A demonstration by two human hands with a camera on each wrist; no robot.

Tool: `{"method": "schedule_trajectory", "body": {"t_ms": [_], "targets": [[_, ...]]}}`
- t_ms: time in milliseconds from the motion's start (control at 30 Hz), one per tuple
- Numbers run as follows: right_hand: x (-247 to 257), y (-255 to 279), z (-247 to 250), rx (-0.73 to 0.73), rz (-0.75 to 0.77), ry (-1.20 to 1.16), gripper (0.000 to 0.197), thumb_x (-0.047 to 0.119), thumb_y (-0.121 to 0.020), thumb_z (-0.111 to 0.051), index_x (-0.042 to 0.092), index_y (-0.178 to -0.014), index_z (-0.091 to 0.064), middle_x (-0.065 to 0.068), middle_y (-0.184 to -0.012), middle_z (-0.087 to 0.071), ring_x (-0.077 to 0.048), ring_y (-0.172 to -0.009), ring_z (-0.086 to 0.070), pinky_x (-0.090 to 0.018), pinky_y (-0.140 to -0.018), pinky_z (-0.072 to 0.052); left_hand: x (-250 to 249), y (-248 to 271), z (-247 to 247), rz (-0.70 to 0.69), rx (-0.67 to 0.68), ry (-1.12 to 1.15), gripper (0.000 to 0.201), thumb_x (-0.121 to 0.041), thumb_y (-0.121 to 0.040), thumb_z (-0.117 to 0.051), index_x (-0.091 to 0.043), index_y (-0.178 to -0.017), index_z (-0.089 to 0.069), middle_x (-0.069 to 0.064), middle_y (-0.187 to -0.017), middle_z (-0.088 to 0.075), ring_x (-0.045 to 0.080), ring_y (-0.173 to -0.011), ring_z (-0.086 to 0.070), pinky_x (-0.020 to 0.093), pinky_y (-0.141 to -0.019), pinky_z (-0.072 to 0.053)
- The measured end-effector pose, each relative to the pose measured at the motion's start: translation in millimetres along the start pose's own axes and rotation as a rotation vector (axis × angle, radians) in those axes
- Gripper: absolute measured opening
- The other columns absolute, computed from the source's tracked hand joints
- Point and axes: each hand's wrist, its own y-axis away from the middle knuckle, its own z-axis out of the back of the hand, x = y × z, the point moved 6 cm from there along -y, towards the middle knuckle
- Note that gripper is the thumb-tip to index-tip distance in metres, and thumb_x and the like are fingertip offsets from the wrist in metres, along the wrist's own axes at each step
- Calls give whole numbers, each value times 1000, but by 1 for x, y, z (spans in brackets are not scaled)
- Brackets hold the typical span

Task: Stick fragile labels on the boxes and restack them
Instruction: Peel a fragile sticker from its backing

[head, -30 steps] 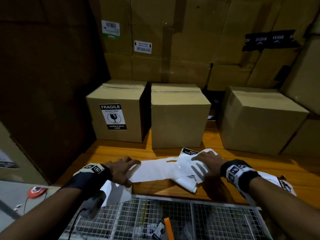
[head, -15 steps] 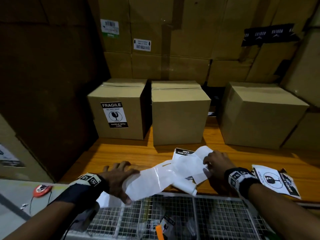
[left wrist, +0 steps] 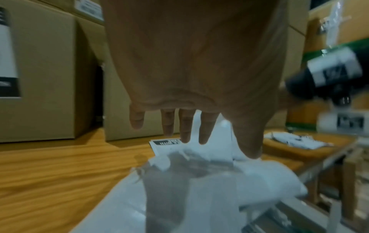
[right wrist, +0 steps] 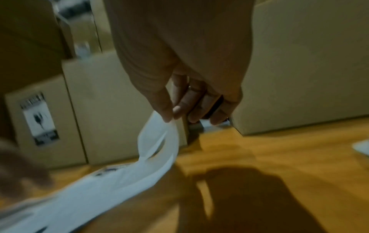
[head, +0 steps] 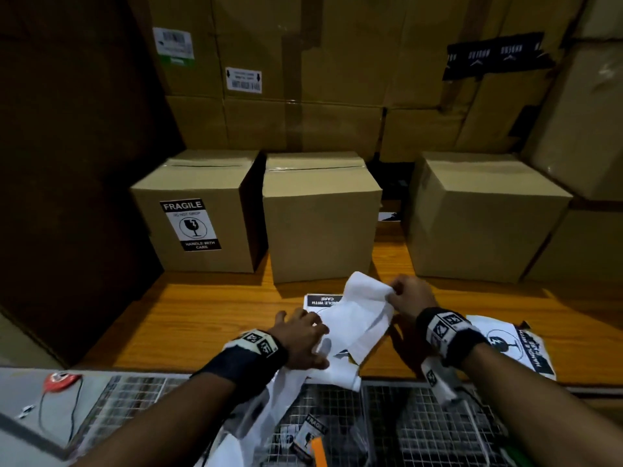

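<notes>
Three brown boxes stand on the wooden table. The left box carries a FRAGILE label; the fronts of the middle box and the right box are bare. My right hand pinches the end of a white plastic bag between thumb and forefinger, lifted off the table. My left hand rests on the bag's near part with straight fingers. A loose label lies partly under the bag.
Another loose label lies at the right of the table. A wire mesh basket with small items sits at the near edge. Large cartons wall off the back and right. A red object lies lower left.
My left hand has slid right along the bag toward the right hand. My right hand has raised the bag's end, so the bag now bunches between the hands.
</notes>
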Motion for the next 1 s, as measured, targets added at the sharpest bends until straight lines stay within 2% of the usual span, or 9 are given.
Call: {"method": "schedule_trajectory", "body": {"t_ms": [100,267,400,467,533,600,733,867,1000], "targets": [[8,2,23,-47,84,-180,13,14,-86,-67,19,-75,-61,4,-73,-60,-20,-76,-58,-28,-60,-40,-7,-10,-2,13,-80,-4,69,-61,-89,-57,-22,-143,-39,6,-155,-28,32,-141,-26,59,-111,-23],[19,6,50,-88,255,-337,2,12,-92,-65,11,-90,-64,5,-86,-64,-5,-81,-58,-21,-64,-45,7,-26,-2,96,-269,291,78,-63,-93,-50,-21,-152,-20,3,-156,-24,30,-138,-37,55,-107,-34],[18,7,60,-68,357,-349,11,4,-93,-60,15,-91,-61,5,-89,-64,-3,-81,-60,-29,-69,-53,33,-33,-2,148,-411,724,87,-83,-82,-38,-28,-148,-24,-3,-145,-46,22,-128,-51,52,-104,-41],[15,6,64,-46,365,-423,21,-3,-92,-58,17,-87,-61,2,-91,-67,-8,-82,-64,-35,-71,-58,45,-37,-9,156,-386,806,92,-89,-73,-47,-34,-145,-30,-7,-138,-56,18,-121,-58,50,-101,-46],[15,6,68,-25,387,-484,26,-7,-91,-59,17,-82,-60,1,-97,-70,-8,-92,-67,-32,-78,-56,49,-41,-10,129,-341,721,71,-79,-70,-60,-35,-126,-55,-8,-121,-67,16,-107,-64,46,-93,-53],[18,7,70,15,427,-529,30,-14,-88,-58,15,-79,-61,-1,-104,-70,-8,-103,-65,-27,-85,-52,48,-40,-4,104,-363,642,51,-63,-67,-60,-28,-102,-69,-5,-108,-69,18,-100,-64,42,-86,-53],[13,4,75,47,429,-567,39,-26,-80,-54,11,-71,-63,-8,-110,-67,-16,-112,-62,-32,-94,-51,42,-28,9,66,-463,633,14,-48,-69,-52,-35,-73,-50,-7,-119,-61,20,-115,-51,43,-94,-44],[5,0,81,20,376,-626,39,-28,-79,-56,7,-63,-62,-13,-115,-65,-20,-111,-64,-37,-95,-53,34,-9,31,11,-636,436,24,-38,-71,-62,-33,-75,-38,-5,-129,-53,21,-115,-46,45,-91,-43],[-1,4,77,185,283,-681,36,-28,-82,-54,1,-62,-61,-8,-119,-68,-16,-104,-69,-32,-88,-58,28,8,49,51,-739,178,36,-29,-73,-79,-23,-92,-48,5,-138,-49,27,-121,-45,45,-95,-43]]}}
